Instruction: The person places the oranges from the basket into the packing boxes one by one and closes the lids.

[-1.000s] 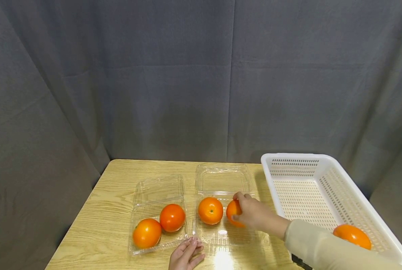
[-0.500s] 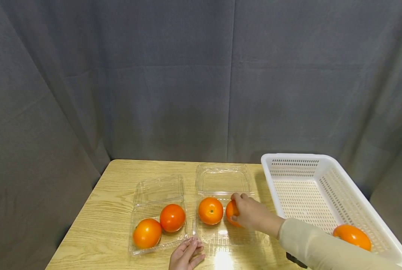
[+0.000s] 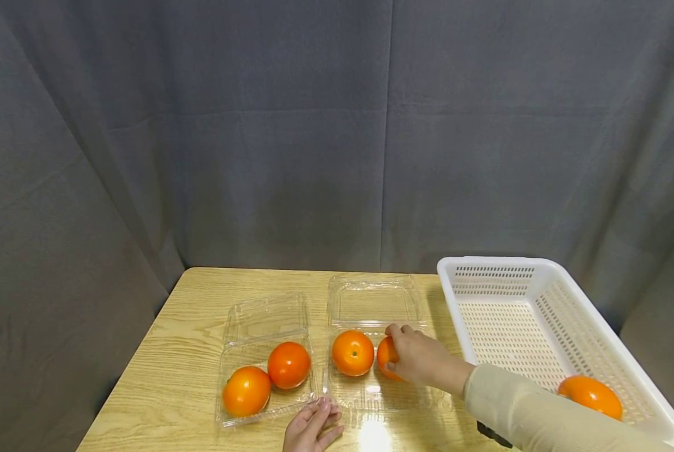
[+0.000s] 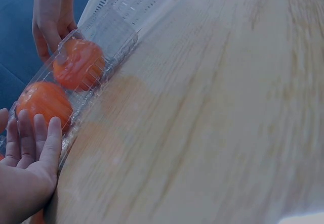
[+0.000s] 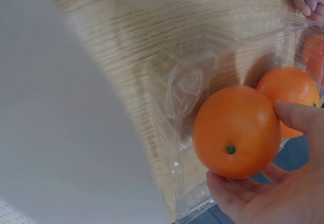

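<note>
My right hand [image 3: 421, 358] grips an orange [image 3: 389, 359] in the right half of a clear plastic clamshell [image 3: 365, 397] whose lid is folded back. In the right wrist view, thumb and fingers curl round this orange [image 5: 237, 133], its green stem spot showing. Another orange [image 3: 353, 353] sits beside it in the same clamshell. At the near left corner of that clamshell, my left hand [image 3: 311, 428] touches the plastic; in the left wrist view its fingers [image 4: 49, 150] are straight. A second open clamshell [image 3: 269, 326] to the left holds a redder round fruit [image 3: 289, 365] and an orange one [image 3: 247, 390].
A white perforated basket [image 3: 458, 314] stands on the right of the wooden table [image 3: 161, 364], partly under the right sleeve [image 3: 517, 402]. One orange fruit [image 3: 591, 396] lies inside it. A grey curtain [image 3: 286, 157] hangs behind the table.
My right hand and the orange in it have shifted slightly left, towards the other orange in the clamshell. My left hand stays at the clamshell's corner.
</note>
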